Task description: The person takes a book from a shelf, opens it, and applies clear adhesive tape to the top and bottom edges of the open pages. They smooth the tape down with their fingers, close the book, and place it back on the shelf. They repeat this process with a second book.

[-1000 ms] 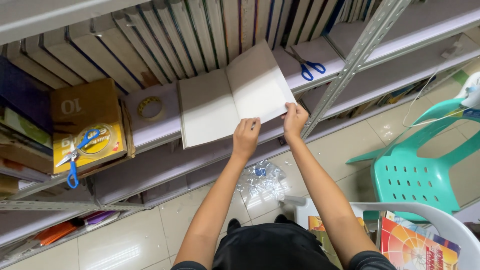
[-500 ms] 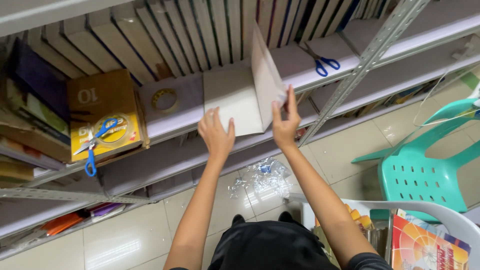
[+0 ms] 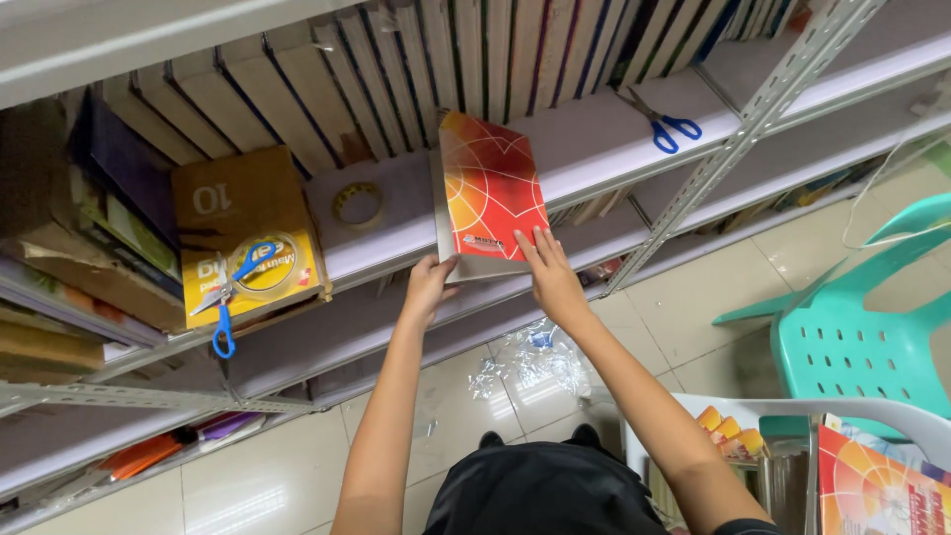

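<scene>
The left hand's fingers (image 3: pixel 433 280) vanish behind the book (image 3: pixel 490 188) (underside hidden).

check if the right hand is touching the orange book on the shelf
Touching: in the head view the right hand lies with its fingers flat on the orange book cover's lower edge.

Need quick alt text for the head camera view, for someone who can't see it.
Both hands hold a closed book with a red and orange cover on a grey metal shelf, left hand at its lower edge, right hand flat on the cover. Blue-handled scissors and a tape roll lie nearby.
</scene>
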